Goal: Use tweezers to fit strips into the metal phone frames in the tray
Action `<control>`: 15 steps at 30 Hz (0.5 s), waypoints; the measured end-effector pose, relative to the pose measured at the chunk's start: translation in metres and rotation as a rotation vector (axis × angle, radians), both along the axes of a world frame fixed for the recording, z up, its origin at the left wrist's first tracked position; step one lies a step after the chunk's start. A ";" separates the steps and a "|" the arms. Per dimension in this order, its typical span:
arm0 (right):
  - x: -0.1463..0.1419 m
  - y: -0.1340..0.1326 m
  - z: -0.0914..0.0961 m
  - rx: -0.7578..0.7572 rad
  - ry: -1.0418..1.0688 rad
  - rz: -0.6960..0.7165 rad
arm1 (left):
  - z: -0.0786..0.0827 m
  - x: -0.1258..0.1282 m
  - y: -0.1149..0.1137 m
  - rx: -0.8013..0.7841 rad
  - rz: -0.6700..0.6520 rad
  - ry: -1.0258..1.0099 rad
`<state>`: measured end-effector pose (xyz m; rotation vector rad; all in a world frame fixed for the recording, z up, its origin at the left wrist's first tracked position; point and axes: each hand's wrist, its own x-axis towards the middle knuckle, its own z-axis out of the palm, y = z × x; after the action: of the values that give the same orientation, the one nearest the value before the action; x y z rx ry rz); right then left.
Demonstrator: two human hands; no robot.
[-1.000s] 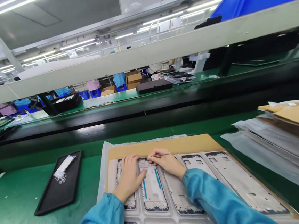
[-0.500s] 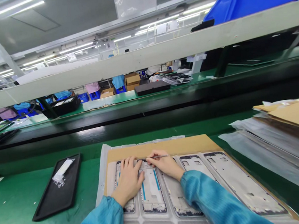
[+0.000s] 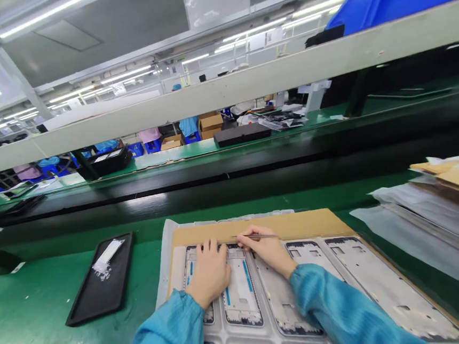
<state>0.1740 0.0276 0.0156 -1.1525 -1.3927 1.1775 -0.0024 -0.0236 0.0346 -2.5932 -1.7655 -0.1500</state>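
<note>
My right hand (image 3: 265, 244) pinches a pair of thin metal tweezers (image 3: 265, 236) over the top edge of a phone frame (image 3: 239, 288). That frame is light grey with a dark rim and blue strips along its sides. Palm down, my left hand (image 3: 209, 270) lies across this frame's upper left and the neighbouring phone frame (image 3: 190, 257), fingers spread and pointing away from me. Both frames rest in pockets of a moulded grey tray (image 3: 223, 334). Whatever the tweezer tips touch is too small to make out.
Brown cardboard (image 3: 250, 228) lies under the tray. To the left, a black tray (image 3: 99, 296) carries a clear bag (image 3: 110, 256) with small white bits. Film-wrapped sheets (image 3: 431, 229) are stacked at right. A pale rail (image 3: 222, 89) crosses ahead.
The view has shifted, so the whole bench appears slightly further right. My right hand and the tweezers have moved a little off the frame's top edge; my left hand's fingers have drawn closer together.
</note>
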 end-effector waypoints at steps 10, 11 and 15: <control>0.009 0.007 -0.007 -0.111 -0.102 -0.012 | 0.004 -0.021 -0.009 0.066 0.024 -0.197; 0.010 0.008 -0.007 -0.126 -0.106 -0.014 | 0.004 -0.038 -0.015 0.103 0.071 -0.236; 0.007 0.001 0.009 -0.162 -0.084 0.010 | 0.003 -0.147 -0.052 0.248 0.497 -0.368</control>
<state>0.1809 0.0289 0.0242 -1.3223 -1.3868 1.2806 -0.1493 -0.0753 0.0371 -1.9798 -2.2672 -0.8185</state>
